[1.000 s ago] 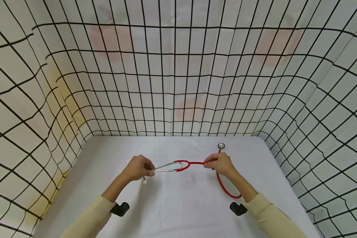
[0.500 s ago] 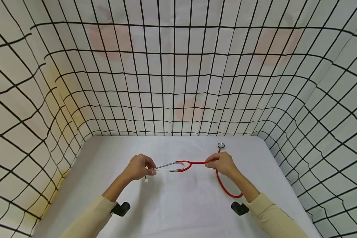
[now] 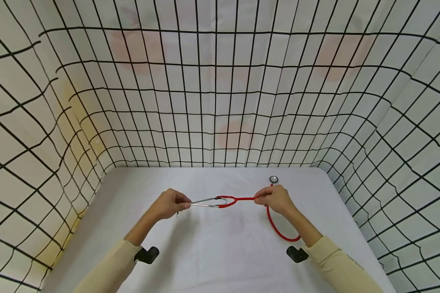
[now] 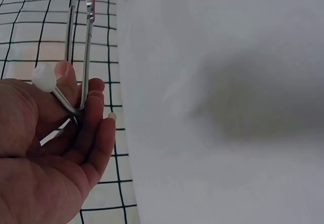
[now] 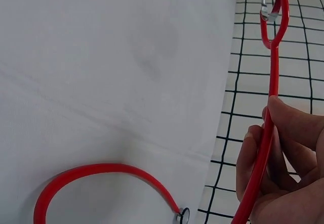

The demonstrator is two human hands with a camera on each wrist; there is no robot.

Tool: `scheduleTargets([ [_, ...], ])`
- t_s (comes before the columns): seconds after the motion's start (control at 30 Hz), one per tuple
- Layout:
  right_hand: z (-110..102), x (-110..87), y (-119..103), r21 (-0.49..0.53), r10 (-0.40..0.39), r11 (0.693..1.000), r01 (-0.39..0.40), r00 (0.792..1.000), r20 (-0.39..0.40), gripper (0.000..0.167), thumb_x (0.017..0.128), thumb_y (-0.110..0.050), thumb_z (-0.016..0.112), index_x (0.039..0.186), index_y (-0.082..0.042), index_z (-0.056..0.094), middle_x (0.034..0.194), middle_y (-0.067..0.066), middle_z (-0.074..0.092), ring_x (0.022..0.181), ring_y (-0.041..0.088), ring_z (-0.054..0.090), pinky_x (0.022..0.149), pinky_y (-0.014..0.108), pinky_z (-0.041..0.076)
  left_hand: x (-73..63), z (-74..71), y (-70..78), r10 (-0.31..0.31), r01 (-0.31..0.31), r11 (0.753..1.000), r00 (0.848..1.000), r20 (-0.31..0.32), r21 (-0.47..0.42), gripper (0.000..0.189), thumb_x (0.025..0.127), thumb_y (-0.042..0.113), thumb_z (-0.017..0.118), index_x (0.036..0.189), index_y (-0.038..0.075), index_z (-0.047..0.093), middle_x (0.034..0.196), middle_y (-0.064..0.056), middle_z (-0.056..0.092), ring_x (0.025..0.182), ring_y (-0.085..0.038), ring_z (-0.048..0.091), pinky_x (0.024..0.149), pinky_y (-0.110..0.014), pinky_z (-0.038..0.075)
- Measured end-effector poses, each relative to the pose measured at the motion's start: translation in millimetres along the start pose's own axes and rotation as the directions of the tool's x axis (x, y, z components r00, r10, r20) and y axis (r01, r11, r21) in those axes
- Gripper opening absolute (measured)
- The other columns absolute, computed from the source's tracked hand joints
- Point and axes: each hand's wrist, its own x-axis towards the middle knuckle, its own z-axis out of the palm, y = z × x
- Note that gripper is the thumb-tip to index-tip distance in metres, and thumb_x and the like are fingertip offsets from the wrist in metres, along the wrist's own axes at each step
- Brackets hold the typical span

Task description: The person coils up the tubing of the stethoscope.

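Observation:
A red stethoscope (image 3: 245, 198) is stretched between both hands above the white table. My left hand (image 3: 170, 204) pinches its metal ear tubes (image 4: 86, 57) near the earpiece end; a white ear tip (image 4: 44, 78) sticks out by the thumb. My right hand (image 3: 276, 199) grips the red tubing (image 5: 274, 77) just past the fork, between thumb and fingers. Beyond the right hand the tube hangs down and loops on the table. Its round chest piece (image 3: 273, 179) lies on the cloth toward the back right.
A white cloth covers the table (image 3: 220, 252). Behind it and at both sides stands white sheeting with a black grid (image 3: 220, 101). Black wrist cameras (image 3: 147, 255) sit at both cuffs of the cream sleeves (image 3: 110, 266).
The left hand has risen slightly and its ear tip is now mostly hidden in the head view. The right hand has shifted a little right and up, still holding the stethoscope tubing.

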Motion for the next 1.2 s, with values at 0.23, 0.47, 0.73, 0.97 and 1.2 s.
scheduleTargets([
  [0.23,-2,-0.1,1,0.02,-0.01,1.0,0.009,1.0,0.017,0.011,0.088,-0.017,0.077,0.097,-0.011,0.08,0.087,0.002,0.075,0.078,0.022,0.067,0.069,0.031,0.054,1.2,1.8,2.4,0.035,-0.034,0.999,0.999,-0.036,0.03,0.007,0.091,0.004,0.072,0.097,0.002,0.075,0.082,-0.002,0.07,0.069,-0.014,0.06,0.062,-0.029,0.049],
  [0.47,-1,-1.8,5,0.073,-0.014,0.997,0.011,0.999,0.045,0.011,0.087,-0.014,0.078,0.096,-0.007,0.079,0.083,0.003,0.073,0.074,0.024,0.067,0.073,0.041,0.06,3.6,12.0,1.9,0.033,-0.033,0.999,0.997,-0.072,0.006,0.002,0.09,0.0,0.072,0.09,-0.001,0.07,0.075,-0.004,0.067,0.06,-0.013,0.063,0.056,-0.027,0.051],
  [0.73,-2,-4.7,6,0.053,-0.017,0.999,0.012,0.997,0.08,0.009,0.087,-0.015,0.078,0.092,-0.008,0.078,0.082,0.007,0.073,0.068,0.021,0.064,0.062,0.031,0.057,7.0,17.1,4.1,0.06,-0.047,0.993,0.99,-0.125,0.104,0.003,0.089,-0.002,0.072,0.086,-0.001,0.071,0.073,-0.002,0.068,0.064,-0.01,0.059,0.059,-0.025,0.049],
  [0.97,-8,-9.7,2,0.023,0.005,1.0,-0.008,0.989,0.15,0.014,0.088,-0.019,0.078,0.094,-0.007,0.077,0.079,0.003,0.07,0.065,0.016,0.062,0.062,0.03,0.056,7.2,11.3,-0.3,0.097,-0.073,0.989,0.977,-0.191,0.129,0.004,0.084,-0.003,0.077,0.085,0.0,0.075,0.073,-0.003,0.071,0.063,-0.01,0.062,0.059,-0.026,0.05],
  [1.2,-11,-12.2,-2,0.046,-0.022,0.999,0.013,0.981,0.193,0.018,0.089,-0.013,0.075,0.103,-0.002,0.076,0.085,0.009,0.073,0.07,0.019,0.065,0.068,0.033,0.059,8.4,8.4,-2.5,0.082,-0.049,0.99,0.963,-0.257,0.134,0.006,0.083,-0.006,0.075,0.085,0.0,0.075,0.073,-0.004,0.072,0.065,-0.011,0.063,0.061,-0.027,0.052],
])
